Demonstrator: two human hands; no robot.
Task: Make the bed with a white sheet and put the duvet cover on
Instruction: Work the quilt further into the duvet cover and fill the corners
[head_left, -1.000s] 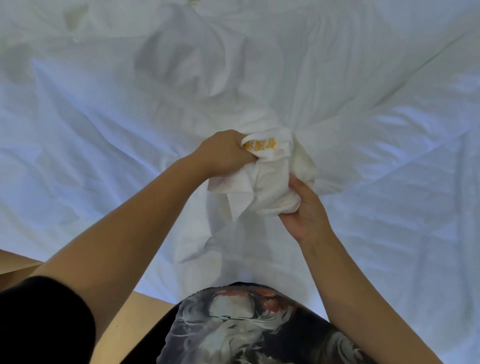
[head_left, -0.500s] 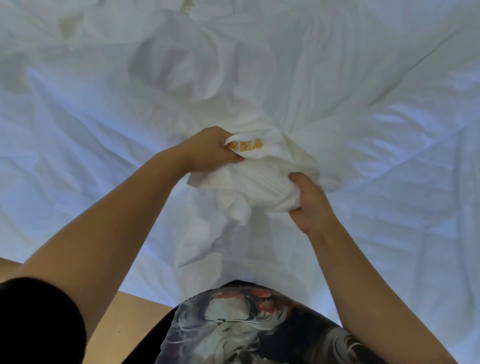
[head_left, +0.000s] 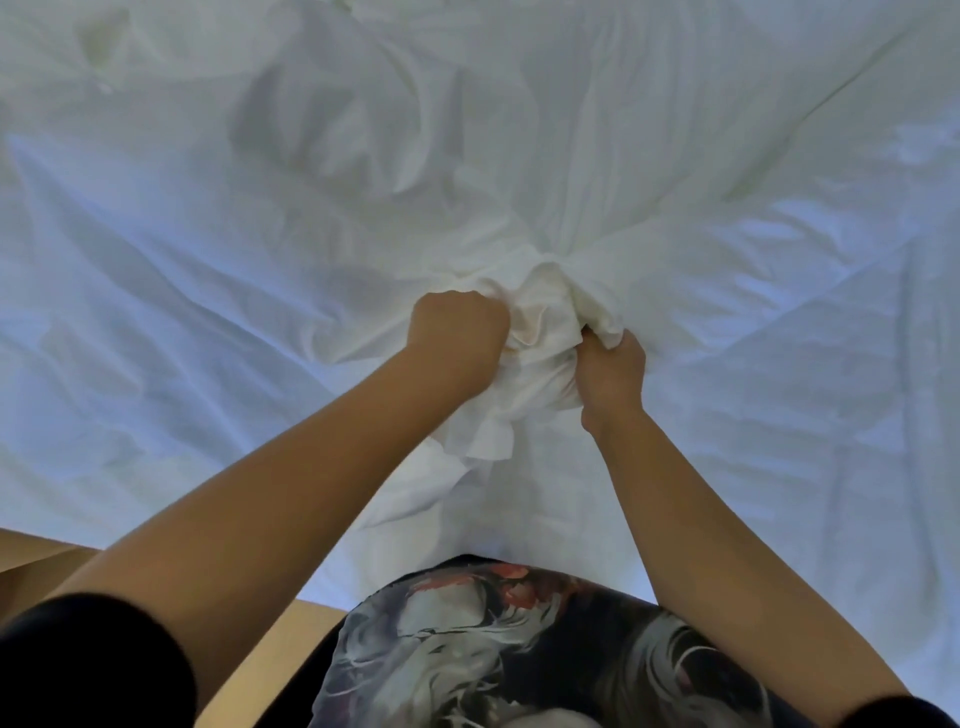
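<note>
White bedding covers almost the whole view, creased and rumpled. At its middle a bunched wad of white fabric rises from the spread cloth. My left hand grips the wad from the left with its fingers curled into the folds. My right hand grips the same wad from the right, fingers tucked into the cloth. A loose flap hangs below the wad between my forearms. Whether the wad is sheet, duvet or cover cannot be told.
A raised lump of fabric lies farther back on the bed. A long seam or fold runs diagonally at the upper right. The bed's near edge meets tan floor at the lower left. My patterned dark shirt fills the bottom.
Both hands have pushed the wad forward and down into the bedding. The yellow label seen on the wad earlier is now hidden. My left hand has closed tighter into a fist.
</note>
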